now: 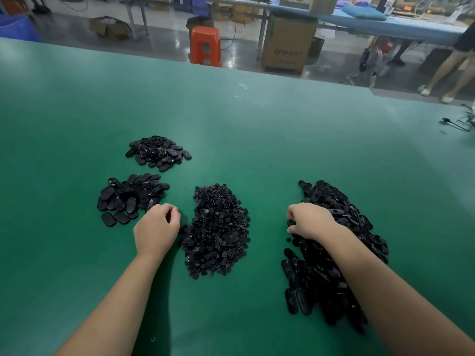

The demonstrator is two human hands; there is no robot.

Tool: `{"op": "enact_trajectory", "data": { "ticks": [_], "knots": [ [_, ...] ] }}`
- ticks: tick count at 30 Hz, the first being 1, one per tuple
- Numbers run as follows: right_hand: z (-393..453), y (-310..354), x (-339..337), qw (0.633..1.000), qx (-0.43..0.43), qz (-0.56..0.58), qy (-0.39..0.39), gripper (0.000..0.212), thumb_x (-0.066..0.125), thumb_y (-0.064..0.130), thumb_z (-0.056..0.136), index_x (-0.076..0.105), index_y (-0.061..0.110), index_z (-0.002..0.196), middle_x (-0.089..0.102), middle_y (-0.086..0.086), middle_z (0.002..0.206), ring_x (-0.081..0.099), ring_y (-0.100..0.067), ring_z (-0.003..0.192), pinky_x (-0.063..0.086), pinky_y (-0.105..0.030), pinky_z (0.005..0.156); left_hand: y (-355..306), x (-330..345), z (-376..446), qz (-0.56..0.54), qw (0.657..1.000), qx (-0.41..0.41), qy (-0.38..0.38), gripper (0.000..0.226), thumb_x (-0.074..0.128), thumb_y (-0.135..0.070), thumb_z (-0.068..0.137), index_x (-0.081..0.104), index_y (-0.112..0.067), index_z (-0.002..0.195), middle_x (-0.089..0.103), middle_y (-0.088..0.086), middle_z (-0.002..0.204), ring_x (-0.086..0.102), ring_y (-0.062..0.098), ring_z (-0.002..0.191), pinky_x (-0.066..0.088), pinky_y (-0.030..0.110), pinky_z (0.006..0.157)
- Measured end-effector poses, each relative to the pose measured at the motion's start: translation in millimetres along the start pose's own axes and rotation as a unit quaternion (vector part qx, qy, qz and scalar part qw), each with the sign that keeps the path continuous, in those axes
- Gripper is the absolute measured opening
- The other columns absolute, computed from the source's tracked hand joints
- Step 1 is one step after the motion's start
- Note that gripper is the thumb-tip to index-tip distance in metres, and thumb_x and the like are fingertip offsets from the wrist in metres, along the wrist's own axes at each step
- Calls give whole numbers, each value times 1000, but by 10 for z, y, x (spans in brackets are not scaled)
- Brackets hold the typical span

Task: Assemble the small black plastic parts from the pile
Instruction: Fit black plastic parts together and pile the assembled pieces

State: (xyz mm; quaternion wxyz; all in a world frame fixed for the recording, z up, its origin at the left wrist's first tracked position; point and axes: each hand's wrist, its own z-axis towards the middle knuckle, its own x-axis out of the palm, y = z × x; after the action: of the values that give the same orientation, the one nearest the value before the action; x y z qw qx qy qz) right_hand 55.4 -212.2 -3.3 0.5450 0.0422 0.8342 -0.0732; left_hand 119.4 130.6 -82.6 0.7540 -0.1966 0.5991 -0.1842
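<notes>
Hands: both are knuckles-up and low over the green table (231,111), with bare forearms coming in from the near edge.
Left hand (156,227): fingers are curled under, tips tucked toward the thumb. Looks like there's something small and dark in there, but honestly can't tell if it's actually pinching a part.
Right hand (309,220): fingers are bent down, digging into the near-left edge of the big pile of oval shells (339,253). The fingertips are buried, so I can't tell what it's got hold of, if anything.
Small round parts (218,227): this heap sits between the two hands, its left edge just beside the left hand.
Near oval stack (131,196): just past the left hand's knuckles, nearly touching.
Far oval stack (158,152): further out beyond that one, well away from either hand.
Shell pile vs right arm: the pile runs under and along the right forearm back toward the person.
</notes>
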Motion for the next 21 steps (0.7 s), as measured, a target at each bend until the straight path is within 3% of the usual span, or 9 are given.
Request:
{"op": "enact_trajectory", "data": {
  "ticks": [11,14,18,21],
  "knots": [
    [-14,-36,-8,995,9,95,-4,20,74,32,89,56,23,92,59,1,107,62,-21,88,52,-33,77,-4,1,6,6,1000,0,3,21,54,-29,99,71,-24,88,61,-8,78,54,9,60,34,22,49],
    [-13,-58,-7,990,8,141,-13,20,77,32,87,59,22,85,52,7,88,55,-12,67,45,-27,60,-6,0,2,4,1000,0,4,21,54,-28,99,71,-23,89,60,-8,77,54,9,60,34,22,49],
    [-23,-92,-37,974,-3,225,-36,20,76,32,88,57,25,83,63,6,85,58,-10,74,45,-26,63,-10,-4,2,4,1000,-1,1,21,54,-28,99,71,-23,89,59,-10,77,52,7,59,32,21,49],
    [-58,-74,-100,967,-38,248,-44,15,69,29,93,55,26,89,61,8,82,58,-11,74,45,-25,64,-14,-8,1,6,1000,-3,0,20,55,-28,99,72,-23,89,58,-10,77,52,9,60,31,21,49]
  ]
}}
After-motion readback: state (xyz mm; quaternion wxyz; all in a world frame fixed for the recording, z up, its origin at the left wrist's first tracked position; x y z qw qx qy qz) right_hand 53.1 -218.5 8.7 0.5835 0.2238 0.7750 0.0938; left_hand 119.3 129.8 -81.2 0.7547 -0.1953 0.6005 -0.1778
